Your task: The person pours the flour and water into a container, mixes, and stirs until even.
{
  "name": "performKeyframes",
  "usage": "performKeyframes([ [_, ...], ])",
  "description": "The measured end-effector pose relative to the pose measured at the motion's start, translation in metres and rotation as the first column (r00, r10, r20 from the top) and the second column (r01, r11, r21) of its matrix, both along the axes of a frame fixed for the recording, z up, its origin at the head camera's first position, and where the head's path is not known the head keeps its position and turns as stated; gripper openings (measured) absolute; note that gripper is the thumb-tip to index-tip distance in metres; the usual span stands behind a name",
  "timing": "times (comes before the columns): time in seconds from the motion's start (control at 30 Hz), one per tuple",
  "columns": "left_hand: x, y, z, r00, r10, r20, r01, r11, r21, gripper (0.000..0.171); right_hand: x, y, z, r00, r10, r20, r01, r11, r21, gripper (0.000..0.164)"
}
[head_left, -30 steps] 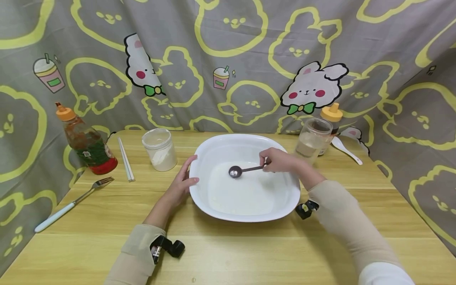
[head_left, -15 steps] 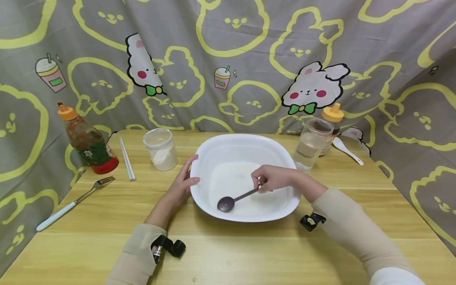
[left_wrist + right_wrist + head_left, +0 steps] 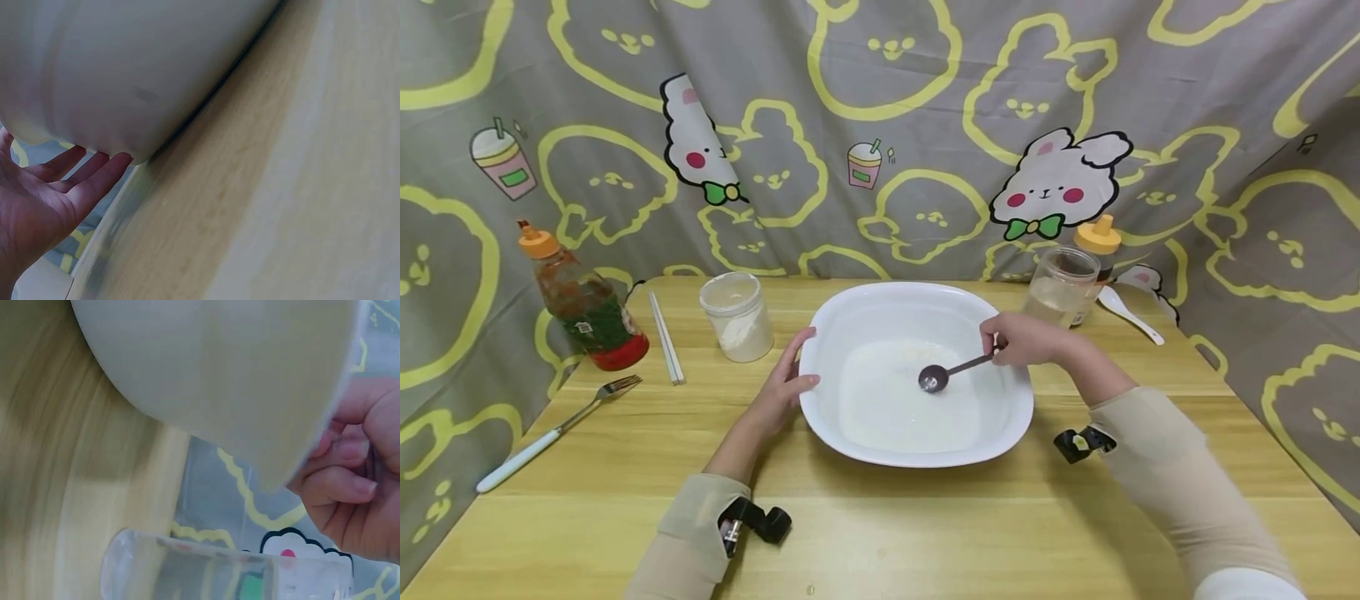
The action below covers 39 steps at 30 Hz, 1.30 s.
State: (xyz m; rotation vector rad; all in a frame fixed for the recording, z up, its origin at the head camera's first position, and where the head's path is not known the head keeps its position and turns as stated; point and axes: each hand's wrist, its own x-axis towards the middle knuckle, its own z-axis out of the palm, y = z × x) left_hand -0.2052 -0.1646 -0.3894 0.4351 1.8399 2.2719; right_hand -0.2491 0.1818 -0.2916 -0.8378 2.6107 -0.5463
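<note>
A white basin point(image 3: 917, 457) with milky white liquid point(image 3: 880, 417) in its bottom stands mid-table. My left hand point(image 3: 781, 387) holds its left side, thumb at the rim and fingertips against the outer wall point(image 3: 119, 81), as the left wrist view shows. Over the basin's right side, my right hand point(image 3: 1030, 339) pinches the handle of a dark spoon point(image 3: 934, 378). The spoon's bowl is at the liquid, pointing left. In the right wrist view the basin wall point(image 3: 212, 381) hides the spoon, while the right hand's point(image 3: 356, 469) curled fingers show beyond the rim.
Left of the basin are a jar of white powder point(image 3: 743, 329), chopsticks point(image 3: 666, 337), a fork point(image 3: 561, 427) and a red sauce bottle point(image 3: 587, 304). Behind my right hand stand a clear jar of liquid point(image 3: 1060, 287), a yellow-capped bottle point(image 3: 1097, 237) and a white spoon point(image 3: 1129, 317).
The dark spoon swept from the basin's middle to its front left, then back and right to where it is now. My right hand moved with it; the left hand and basin stayed put.
</note>
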Motion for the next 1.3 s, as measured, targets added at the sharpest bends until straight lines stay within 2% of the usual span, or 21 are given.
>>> performKeyframes([
  [0.1, 0.000, 0.000, 0.000, 1.000, -0.002, 0.000, 0.002, 1.000, 0.003, 0.069, -0.005, -0.006, -0.005, 0.999, -0.027, -0.035, 0.026, 0.999, -0.026, 0.010],
  [0.23, 0.000, 0.000, -0.001, 1.000, -0.001, -0.004, 0.001, 1.000, 0.003, 0.069, -0.011, -0.020, -0.015, 0.999, -0.030, -0.029, 0.027, 0.995, -0.098, 0.008],
  [0.37, 0.000, 0.000, -0.002, 1.000, -0.001, 0.000, 0.001, 1.000, -0.005, 0.069, -0.013, -0.037, -0.027, 0.999, 0.019, 0.038, -0.011, 0.983, -0.184, 0.007],
  [0.5, 0.000, -0.001, -0.003, 1.000, -0.006, -0.006, 0.006, 1.000, -0.010, 0.069, -0.006, -0.050, -0.032, 0.987, 0.070, 0.142, -0.034, 0.969, -0.245, 0.006],
  [0.57, 0.000, 0.000, -0.002, 1.000, -0.008, -0.014, 0.008, 1.000, -0.011, 0.069, -0.002, -0.053, -0.033, 0.978, 0.095, 0.185, -0.046, 0.966, -0.253, 0.005],
  [0.73, -0.001, 0.000, -0.002, 1.000, -0.007, -0.016, 0.007, 1.000, -0.007, 0.068, 0.007, -0.046, -0.028, 0.961, 0.155, 0.229, -0.106, 0.972, -0.210, 0.005],
  [0.83, -0.001, -0.001, -0.002, 1.000, -0.007, -0.008, 0.007, 1.000, -0.002, 0.069, 0.008, -0.033, -0.023, 0.962, 0.176, 0.211, -0.141, 0.976, -0.168, 0.008],
  [0.93, 0.000, -0.001, -0.001, 1.000, -0.007, -0.007, 0.007, 1.000, -0.001, 0.069, 0.008, -0.018, -0.015, 0.975, 0.161, 0.153, -0.143, 0.982, -0.122, 0.011],
  [1.1, 0.000, 0.000, -0.001, 1.000, -0.005, -0.013, 0.005, 1.000, 0.002, 0.069, 0.004, -0.001, -0.001, 0.998, 0.052, 0.036, -0.051, 0.998, -0.034, 0.012],
  [1.3, 0.000, -0.001, -0.001, 1.000, -0.005, -0.018, 0.006, 1.000, 0.002, 0.068, -0.007, -0.004, -0.003, 0.997, -0.048, -0.055, 0.048, 0.999, 0.003, 0.011],
])
